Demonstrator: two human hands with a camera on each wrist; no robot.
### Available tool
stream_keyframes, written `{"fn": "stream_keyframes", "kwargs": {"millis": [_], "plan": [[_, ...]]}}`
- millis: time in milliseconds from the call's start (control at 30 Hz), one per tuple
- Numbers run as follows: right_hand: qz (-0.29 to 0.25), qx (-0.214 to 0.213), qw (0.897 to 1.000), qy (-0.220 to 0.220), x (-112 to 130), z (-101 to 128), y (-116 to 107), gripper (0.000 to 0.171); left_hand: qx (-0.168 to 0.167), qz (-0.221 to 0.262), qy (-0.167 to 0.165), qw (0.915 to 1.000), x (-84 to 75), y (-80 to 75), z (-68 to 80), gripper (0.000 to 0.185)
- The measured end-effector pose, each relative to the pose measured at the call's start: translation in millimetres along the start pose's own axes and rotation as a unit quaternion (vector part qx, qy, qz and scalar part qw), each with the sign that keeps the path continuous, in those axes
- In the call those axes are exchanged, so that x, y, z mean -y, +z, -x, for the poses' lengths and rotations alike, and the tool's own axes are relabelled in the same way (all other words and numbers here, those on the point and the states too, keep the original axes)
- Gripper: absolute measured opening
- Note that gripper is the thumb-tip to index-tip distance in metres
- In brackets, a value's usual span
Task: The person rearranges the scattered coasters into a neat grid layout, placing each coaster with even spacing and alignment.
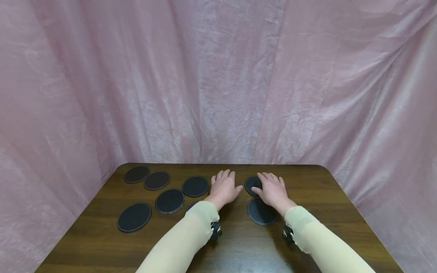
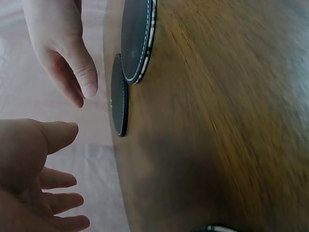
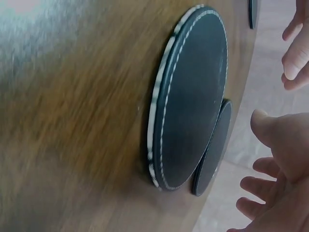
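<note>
Both hands are held over the wooden table with fingers spread and nothing in them. My left hand is over the middle of the table, palm down, its forearm partly covering a round black coaster. To the right, my right hand hovers above two stitched black coasters, overlapping the far coaster and the edge of the near coaster in the head view. In the right wrist view the near coaster lies flat, its rim close against the far coaster; the thumb and fingers are apart from both.
Left of the left hand lie several more round coasters: one beside the wrist, one nearer, one at the front left, and two brownish ones at the back left. A pink curtain hangs behind the table.
</note>
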State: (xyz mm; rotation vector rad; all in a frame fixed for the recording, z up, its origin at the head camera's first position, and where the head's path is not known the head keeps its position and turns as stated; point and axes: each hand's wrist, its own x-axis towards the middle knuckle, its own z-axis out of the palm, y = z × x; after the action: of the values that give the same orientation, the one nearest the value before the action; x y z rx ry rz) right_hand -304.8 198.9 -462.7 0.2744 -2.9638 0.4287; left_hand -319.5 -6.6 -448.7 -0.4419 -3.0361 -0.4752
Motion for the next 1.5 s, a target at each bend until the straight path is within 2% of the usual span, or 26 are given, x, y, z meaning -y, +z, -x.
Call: {"fn": "stream_keyframes", "kwargs": {"millis": [300, 733, 967, 1133, 1500], "plan": [[0.004, 0.023, 0.999, -0.024, 17, 4, -1, 0.073, 0.008, 0.002, 0.005, 1.0000, 20.0, -10.2, 14.5, 0.079], [-0.003, 0.035, 0.999, -0.038, 36, 11, 6, 0.078, 0.001, 0.001, -0.013, 0.9999, 48.8, -28.5, 39.2, 0.079], [-0.013, 0.037, 0.998, -0.053, 54, 17, 9, 0.079, -0.006, -0.002, -0.008, 0.9999, 56.8, -26.7, 47.7, 0.079], [-0.018, 0.042, 0.997, -0.060, 66, 21, 14, 0.080, -0.011, -0.010, -0.004, 0.9999, 68.2, -23.8, 56.9, 0.078], [-0.024, 0.041, 0.996, -0.077, 83, 26, 18, 0.079, -0.025, -0.015, -0.008, 0.9996, 94.6, -31.7, 80.9, 0.074]]}}
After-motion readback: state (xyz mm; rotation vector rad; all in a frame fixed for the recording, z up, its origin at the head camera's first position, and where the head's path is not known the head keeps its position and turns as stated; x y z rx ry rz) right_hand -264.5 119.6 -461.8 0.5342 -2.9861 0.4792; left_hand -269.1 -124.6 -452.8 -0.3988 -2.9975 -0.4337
